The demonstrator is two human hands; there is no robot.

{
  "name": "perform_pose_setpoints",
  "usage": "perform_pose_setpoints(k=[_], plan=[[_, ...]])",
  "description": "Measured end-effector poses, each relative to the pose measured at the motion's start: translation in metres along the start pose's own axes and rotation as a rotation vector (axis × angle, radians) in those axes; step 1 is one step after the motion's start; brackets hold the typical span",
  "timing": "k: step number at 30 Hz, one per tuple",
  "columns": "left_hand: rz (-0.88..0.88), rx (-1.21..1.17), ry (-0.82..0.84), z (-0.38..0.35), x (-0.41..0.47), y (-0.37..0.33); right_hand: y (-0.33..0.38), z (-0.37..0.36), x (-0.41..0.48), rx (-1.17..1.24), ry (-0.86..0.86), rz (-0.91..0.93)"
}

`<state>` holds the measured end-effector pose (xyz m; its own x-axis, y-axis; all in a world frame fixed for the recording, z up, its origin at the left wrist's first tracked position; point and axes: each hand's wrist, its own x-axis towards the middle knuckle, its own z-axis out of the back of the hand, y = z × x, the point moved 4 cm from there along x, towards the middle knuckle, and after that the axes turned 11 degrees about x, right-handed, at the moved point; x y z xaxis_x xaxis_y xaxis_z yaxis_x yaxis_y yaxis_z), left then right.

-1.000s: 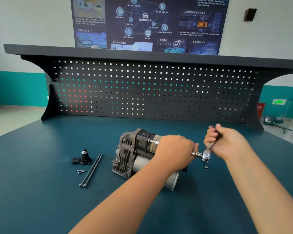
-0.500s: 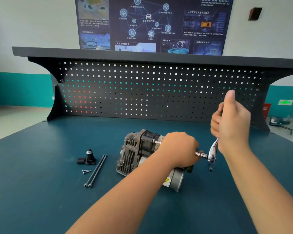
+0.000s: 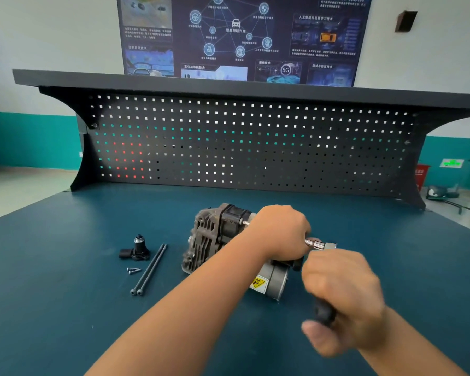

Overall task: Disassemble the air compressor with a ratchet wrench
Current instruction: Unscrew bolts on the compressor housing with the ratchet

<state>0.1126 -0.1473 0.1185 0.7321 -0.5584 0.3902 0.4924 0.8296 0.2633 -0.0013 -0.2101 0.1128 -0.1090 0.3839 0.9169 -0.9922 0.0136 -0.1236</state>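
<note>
The worktop (image 3: 65,308) is dark teal-blue. The pegboard (image 3: 255,164) is black with a grid of small square holes. The air compressor (image 3: 209,240) is grey-brown, its silver end carrying a yellow label (image 3: 258,283). The ratchet wrench (image 3: 329,245) has a silver head and black handle. The two long bolts (image 3: 149,268) are black.

right hand (image 3: 342,297) motion-blurred, hides most of ratchet wrench (image 3: 324,312) handle; left hand (image 3: 281,232) covers air compressor (image 3: 209,237) middle.

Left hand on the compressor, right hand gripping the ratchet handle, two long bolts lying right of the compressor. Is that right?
Not quite: the head view shows the two long bolts lying left of the compressor, near the small screws. The rest holds.
</note>
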Motion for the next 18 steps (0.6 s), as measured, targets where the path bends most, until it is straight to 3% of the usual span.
perform_pose_setpoints(k=[5, 9, 13, 18], plan=[[0.019, -0.011, -0.006, -0.003, 0.001, 0.001, 0.007, -0.004, -0.026, -0.171, 0.206, 0.033], [0.035, -0.027, 0.012, -0.003, 0.005, 0.001, 0.003, 0.001, -0.025, -0.167, 0.205, -0.001], [0.027, -0.023, 0.021, -0.001, 0.005, 0.001, -0.009, 0.01, 0.002, -0.007, -0.028, -0.194], [0.047, 0.015, -0.029, -0.006, 0.003, 0.0, -0.054, 0.044, 0.032, 0.322, -0.645, -0.792]])
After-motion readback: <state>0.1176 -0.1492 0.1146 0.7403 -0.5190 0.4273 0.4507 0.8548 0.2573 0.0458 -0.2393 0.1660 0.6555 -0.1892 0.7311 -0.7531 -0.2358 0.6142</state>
